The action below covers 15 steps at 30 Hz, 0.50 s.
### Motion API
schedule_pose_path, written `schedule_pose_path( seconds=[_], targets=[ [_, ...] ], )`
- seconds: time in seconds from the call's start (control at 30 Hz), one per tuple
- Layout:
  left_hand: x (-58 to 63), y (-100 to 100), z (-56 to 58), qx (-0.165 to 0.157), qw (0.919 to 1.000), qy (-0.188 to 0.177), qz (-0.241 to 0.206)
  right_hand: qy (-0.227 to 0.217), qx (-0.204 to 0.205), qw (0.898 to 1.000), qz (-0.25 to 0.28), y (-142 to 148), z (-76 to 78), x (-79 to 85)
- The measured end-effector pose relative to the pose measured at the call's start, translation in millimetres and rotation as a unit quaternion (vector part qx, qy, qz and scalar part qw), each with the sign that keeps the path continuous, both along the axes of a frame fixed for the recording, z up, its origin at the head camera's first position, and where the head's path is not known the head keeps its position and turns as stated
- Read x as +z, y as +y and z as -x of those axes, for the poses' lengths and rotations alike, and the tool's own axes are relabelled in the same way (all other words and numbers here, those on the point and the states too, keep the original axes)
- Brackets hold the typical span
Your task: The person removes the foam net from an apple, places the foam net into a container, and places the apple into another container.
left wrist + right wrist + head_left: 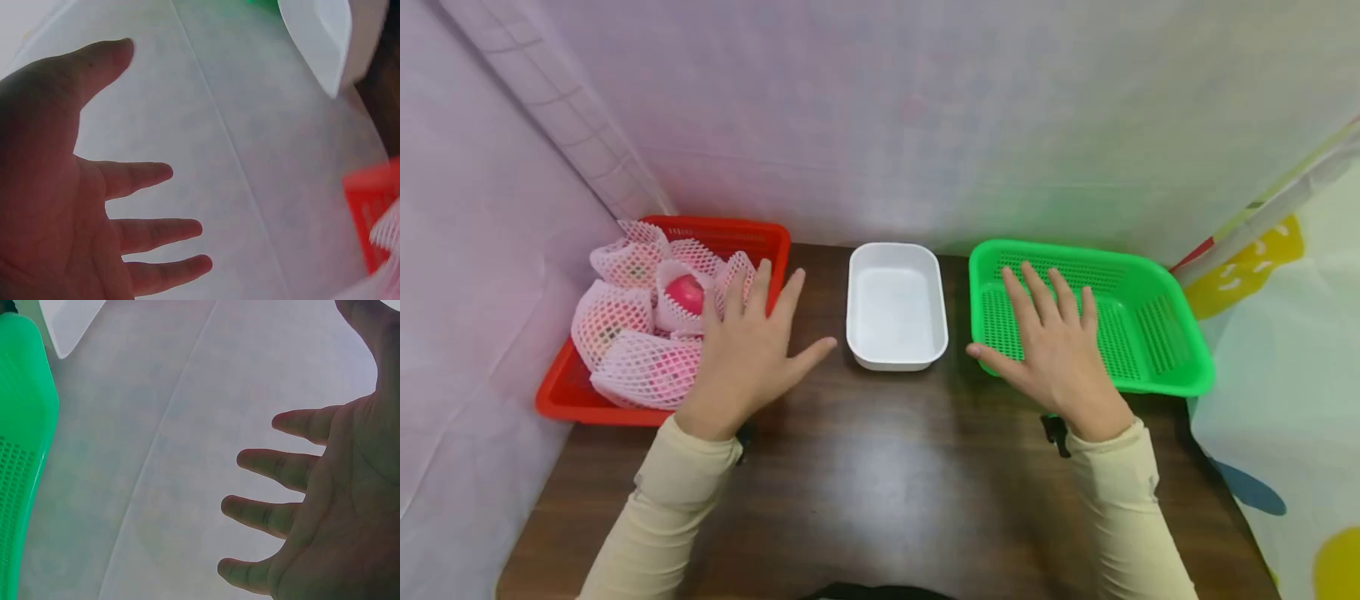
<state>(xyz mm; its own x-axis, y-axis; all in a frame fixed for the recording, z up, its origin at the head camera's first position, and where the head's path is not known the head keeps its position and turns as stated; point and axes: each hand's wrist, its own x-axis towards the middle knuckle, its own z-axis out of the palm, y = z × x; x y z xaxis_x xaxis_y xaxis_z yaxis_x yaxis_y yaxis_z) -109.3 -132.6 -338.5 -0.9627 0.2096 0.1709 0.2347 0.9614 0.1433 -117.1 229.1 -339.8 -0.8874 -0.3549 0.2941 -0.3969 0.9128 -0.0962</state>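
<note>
My left hand is spread with straight fingers above the right side of a red basket, holding nothing. Inside that basket lie several round fruits in white foam nets; one red fruit shows through an opening in its net. My right hand, also spread and holding nothing, hovers over the left part of a green basket. Between the hands stands a white rectangular dish with nothing in it. Both wrist views show bare palms, the left palm and the right palm.
All three containers stand on a dark brown wooden table along its back edge. A pale cloth wall rises right behind them, with another cloth at the left. On the right hangs a patterned cloth beside the green basket.
</note>
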Motion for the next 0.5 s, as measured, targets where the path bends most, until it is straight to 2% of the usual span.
schedule_pose_path(
  seconds=[0.13,0.27,0.4,0.5],
  targets=[
    [16.7,-25,6.4,0.02,0.9997,0.009,0.006,-0.009,0.001,1.0,0.0,0,-0.6,-3.0],
    [35.5,-62,17.8,0.052,0.9986,-0.009,0.001,-0.012,0.0,1.0,0.001,0,-0.4,-5.2],
    [49.4,-110,38.1,0.085,0.9946,-0.058,-0.002,-0.017,0.003,1.0,-0.001,-2,0.4,-7.4],
    [52.8,-145,59.7,0.089,0.9918,-0.091,-0.005,-0.023,0.006,1.0,0.0,-3,0.9,-8.8]
  ],
)
